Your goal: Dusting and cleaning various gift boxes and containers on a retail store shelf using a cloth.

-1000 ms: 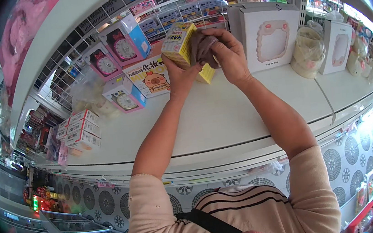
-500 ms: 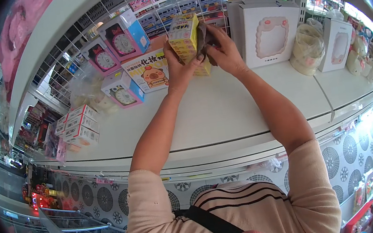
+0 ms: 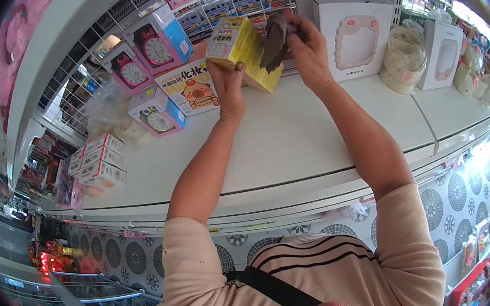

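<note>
My left hand [image 3: 227, 88] grips a tall yellow box [image 3: 253, 55] from its left side, with the thumb on the near face. The box leans to the left above the white shelf [image 3: 291, 135]. To the right of it, my right hand [image 3: 308, 46] is closed around a crumpled dark grey-brown cloth [image 3: 274, 48], which hangs down beside the box's right side. A wide box with a cartoon animal [image 3: 197, 92] stands behind my left wrist.
Boxed pink alarm clocks [image 3: 157, 45] are stacked at the left, with small white-and-red boxes [image 3: 101, 160] nearer the front. White boxes with a scalloped frame picture [image 3: 356, 40] and a plastic-wrapped cream roll [image 3: 403, 62] stand at the right. A wire grid backs the shelf.
The yellow box has been turned and tilted to the left. My right hand with the cloth has drawn away from it, slightly up and to the right.
</note>
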Tool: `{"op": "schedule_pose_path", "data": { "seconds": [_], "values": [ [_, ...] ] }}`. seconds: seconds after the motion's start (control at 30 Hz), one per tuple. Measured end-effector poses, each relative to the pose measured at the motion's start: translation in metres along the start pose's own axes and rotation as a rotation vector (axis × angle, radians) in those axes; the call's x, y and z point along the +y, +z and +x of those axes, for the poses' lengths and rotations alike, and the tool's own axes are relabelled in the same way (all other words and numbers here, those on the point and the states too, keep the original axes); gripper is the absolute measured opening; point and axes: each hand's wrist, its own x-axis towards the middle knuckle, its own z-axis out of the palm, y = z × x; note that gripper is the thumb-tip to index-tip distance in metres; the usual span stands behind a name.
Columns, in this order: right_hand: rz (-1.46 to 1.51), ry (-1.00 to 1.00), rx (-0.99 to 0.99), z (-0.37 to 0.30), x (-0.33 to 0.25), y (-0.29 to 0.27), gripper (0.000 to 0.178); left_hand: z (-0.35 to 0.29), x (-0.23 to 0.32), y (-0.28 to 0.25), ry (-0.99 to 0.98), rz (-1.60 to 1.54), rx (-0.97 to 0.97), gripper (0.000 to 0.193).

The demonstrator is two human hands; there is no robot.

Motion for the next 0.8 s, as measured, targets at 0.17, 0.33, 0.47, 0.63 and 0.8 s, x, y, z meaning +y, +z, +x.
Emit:
{"op": "schedule_pose_path", "data": {
  "seconds": [0.17,0.33,0.47,0.63,0.8],
  "values": [
    [0.094,-0.020,0.007,0.005,0.000,-0.008,0.033,0.005,-0.002,-0.004,0.030,-0.169,0.011,0.059],
    [0.133,0.036,-0.099,-0.004,-0.010,0.004,0.037,0.004,0.006,-0.004,-0.017,-0.207,-0.051,0.062],
    [-0.157,0.012,-0.244,0.000,0.015,-0.005,0.041,0.002,0.007,0.001,-0.034,-0.195,-0.122,0.063],
    [-0.361,0.303,-0.290,0.003,0.038,-0.022,0.037,0.008,0.006,-0.008,-0.032,-0.212,-0.094,0.062],
    [-0.853,0.260,-0.491,0.008,0.074,-0.055,0.037,0.010,0.001,-0.008,-0.023,-0.180,-0.104,0.061]
  ]
}}
